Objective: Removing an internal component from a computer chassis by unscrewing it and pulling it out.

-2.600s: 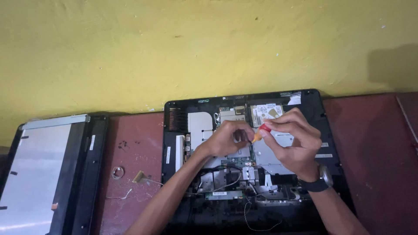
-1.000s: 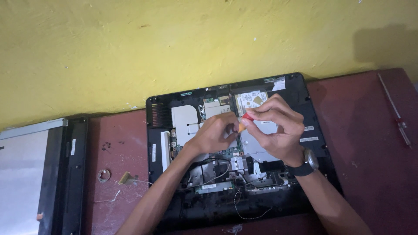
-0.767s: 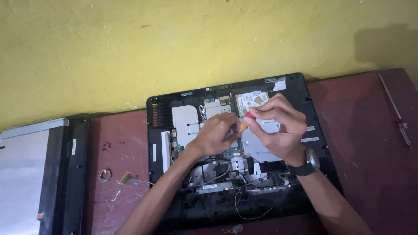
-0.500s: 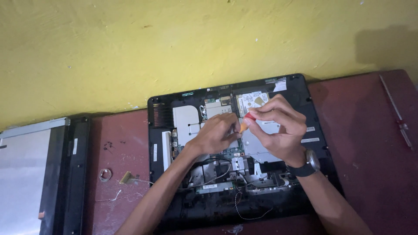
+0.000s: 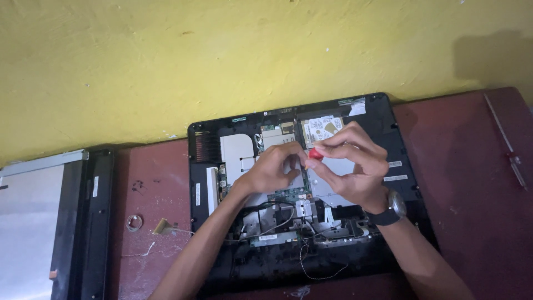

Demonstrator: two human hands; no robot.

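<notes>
Right hand (image 5: 355,166) grip pinched on the red handle of a small screwdriver (image 5: 315,154), tip pointing down into the opened all-in-one computer (image 5: 400,183). Left hand (image 5: 275,169) touches it from the left, fingers curled at the shaft; can't tell if that grip is clamped. Hard drive (image 5: 319,126) just behind the grip. Well left on the bench (image 5: 477,194): a washer (image 5: 134,223), then a detached display panel (image 5: 39,222).

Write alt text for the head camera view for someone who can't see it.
Two hands meet over an opened black computer chassis: the right hand pinches a red-handled tool, the left hand steadies beside it. The chassis lies on a dark red table below a yellow wall.
</notes>
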